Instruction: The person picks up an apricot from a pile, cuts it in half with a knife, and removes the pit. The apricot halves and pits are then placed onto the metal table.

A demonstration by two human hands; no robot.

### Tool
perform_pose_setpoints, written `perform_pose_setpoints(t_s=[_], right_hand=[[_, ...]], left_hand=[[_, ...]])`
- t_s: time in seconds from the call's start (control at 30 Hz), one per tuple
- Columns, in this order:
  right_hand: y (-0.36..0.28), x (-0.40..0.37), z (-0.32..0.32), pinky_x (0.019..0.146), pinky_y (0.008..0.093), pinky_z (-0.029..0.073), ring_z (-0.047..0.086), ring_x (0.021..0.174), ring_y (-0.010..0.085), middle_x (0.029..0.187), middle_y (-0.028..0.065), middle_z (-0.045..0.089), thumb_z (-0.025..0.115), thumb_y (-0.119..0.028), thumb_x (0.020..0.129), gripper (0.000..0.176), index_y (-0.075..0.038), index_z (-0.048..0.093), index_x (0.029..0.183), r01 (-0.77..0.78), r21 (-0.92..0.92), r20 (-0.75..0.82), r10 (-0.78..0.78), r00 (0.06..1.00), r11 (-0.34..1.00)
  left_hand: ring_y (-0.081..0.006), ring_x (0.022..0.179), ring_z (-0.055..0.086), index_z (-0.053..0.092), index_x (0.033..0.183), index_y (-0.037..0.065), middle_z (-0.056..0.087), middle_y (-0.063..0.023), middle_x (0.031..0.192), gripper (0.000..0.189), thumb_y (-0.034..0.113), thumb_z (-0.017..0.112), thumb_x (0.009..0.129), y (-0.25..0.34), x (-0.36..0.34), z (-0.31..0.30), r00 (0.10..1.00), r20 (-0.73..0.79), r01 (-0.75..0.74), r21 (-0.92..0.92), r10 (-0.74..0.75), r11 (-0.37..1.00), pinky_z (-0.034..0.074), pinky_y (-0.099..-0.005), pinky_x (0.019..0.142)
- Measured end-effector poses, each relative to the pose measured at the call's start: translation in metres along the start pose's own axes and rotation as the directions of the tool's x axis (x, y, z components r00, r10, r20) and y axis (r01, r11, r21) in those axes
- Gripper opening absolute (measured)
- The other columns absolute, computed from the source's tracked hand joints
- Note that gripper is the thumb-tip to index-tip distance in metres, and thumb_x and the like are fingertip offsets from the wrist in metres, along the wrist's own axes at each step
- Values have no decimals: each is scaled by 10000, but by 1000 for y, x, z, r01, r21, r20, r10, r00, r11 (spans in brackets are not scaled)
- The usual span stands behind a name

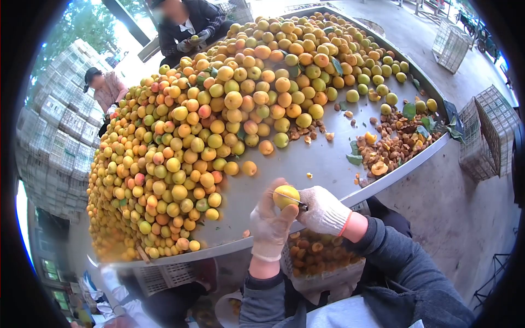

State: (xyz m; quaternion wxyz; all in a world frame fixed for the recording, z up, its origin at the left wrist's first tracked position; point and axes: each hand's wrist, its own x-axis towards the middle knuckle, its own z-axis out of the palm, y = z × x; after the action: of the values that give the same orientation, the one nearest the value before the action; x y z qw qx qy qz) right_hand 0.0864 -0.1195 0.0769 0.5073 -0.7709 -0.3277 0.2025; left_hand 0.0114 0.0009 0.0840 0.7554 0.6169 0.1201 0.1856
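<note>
My left hand [272, 224], in a pale work glove, is closed around a yellow apricot [286, 198] just above the near edge of the metal table [262, 177]. My right hand [324, 210], in a white knit glove with an orange cuff edge, grips a small knife [301, 205]. The knife's thin blade lies across the apricot; its handle is mostly hidden in the fist. Below both hands, a crate [339, 273] holds cut apricot halves [317, 251]. A large heap of whole apricots [219, 120] covers the left and far side of the table.
Pits and scraps [391, 145] lie at the table's right corner among leaves. Across the heap, a person [188, 27] in dark clothes holds a fruit; another person [106, 90] stands at the left. Stacked crates [54, 142] rise behind, and more crates [486, 134] stand at right.
</note>
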Motion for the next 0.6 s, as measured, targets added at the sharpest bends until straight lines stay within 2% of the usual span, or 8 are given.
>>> perform_pose_setpoints(t_s=[0.07, 0.17, 0.23, 0.27, 0.33, 0.4, 0.43, 0.6], right_hand=[[0, -1, 2, 601, 383, 495, 622, 632, 363, 696, 184, 633, 631, -116, 778, 147, -57, 679, 904, 51, -21, -49, -52, 997, 998], [2, -3, -1, 599, 380, 493, 620, 631, 364, 693, 183, 630, 636, -118, 779, 142, -58, 676, 901, 71, -101, -78, -79, 994, 992], [6, -3, -1, 622, 370, 500, 634, 671, 351, 738, 182, 646, 630, -93, 785, 172, -68, 680, 948, -7, -103, 8, 8, 1000, 995], [5, -4, -2, 622, 370, 500, 634, 671, 351, 738, 182, 646, 630, -93, 785, 172, -68, 680, 948, -9, -108, 5, 10, 1000, 994], [-2, -6, -4, 655, 357, 508, 648, 720, 334, 790, 179, 661, 616, -65, 793, 223, -81, 680, 1006, 65, 5, -21, -65, 998, 998], [-9, -4, -5, 667, 353, 511, 652, 737, 329, 806, 176, 666, 613, -53, 794, 245, -87, 680, 1027, 23, 34, -59, -21, 998, 999], [-11, -3, -4, 679, 350, 513, 655, 754, 325, 823, 173, 670, 609, -42, 795, 267, -94, 679, 1047, -21, 73, -97, 28, 995, 997], [-11, -6, -1, 672, 354, 514, 653, 735, 333, 803, 173, 667, 622, -45, 784, 249, -83, 683, 1023, 19, -21, -123, -22, 992, 1000]], left_hand=[[-132, 954, 570, 581, 1174, -14, 617, -50, 1028, 519, 201, 807, 759, 1, 0, -2, 992, 61, 115, -149, -107, 982, 463, -276, 884], [-136, 958, 574, 572, 1187, -14, 615, -59, 1064, 536, 205, 808, 759, 2, 4, -7, 997, 79, -31, 236, 13, 971, 472, -288, 874], [-136, 996, 576, 566, 1197, -20, 620, -80, 1098, 559, 251, 805, 771, 12, 10, -6, 842, 380, -517, 773, 383, 369, 477, -300, 878], [-136, 996, 576, 566, 1197, -20, 620, -80, 1098, 559, 251, 805, 771, 10, 9, -6, 840, 381, -520, 769, 385, 373, 477, -300, 878], [-146, 1041, 572, 542, 1237, -20, 626, -99, 1120, 602, 312, 780, 795, 4, 6, -6, 944, 205, -329, 512, 259, 793, 471, -318, 908], [-153, 1061, 567, 529, 1254, -19, 624, -102, 1130, 617, 313, 777, 798, -2, 5, -1, 970, 127, -235, 261, 208, 936, 463, -312, 924], [-160, 1081, 561, 516, 1272, -18, 622, -106, 1140, 631, 314, 774, 800, -4, 5, 1, 989, 75, -130, -15, 131, 991, 455, -306, 940], [-171, 1073, 571, 499, 1289, -16, 627, -115, 1137, 652, 327, 768, 804, -8, 3, 2, 995, 99, 35, -105, -24, 994, 463, -285, 926]])
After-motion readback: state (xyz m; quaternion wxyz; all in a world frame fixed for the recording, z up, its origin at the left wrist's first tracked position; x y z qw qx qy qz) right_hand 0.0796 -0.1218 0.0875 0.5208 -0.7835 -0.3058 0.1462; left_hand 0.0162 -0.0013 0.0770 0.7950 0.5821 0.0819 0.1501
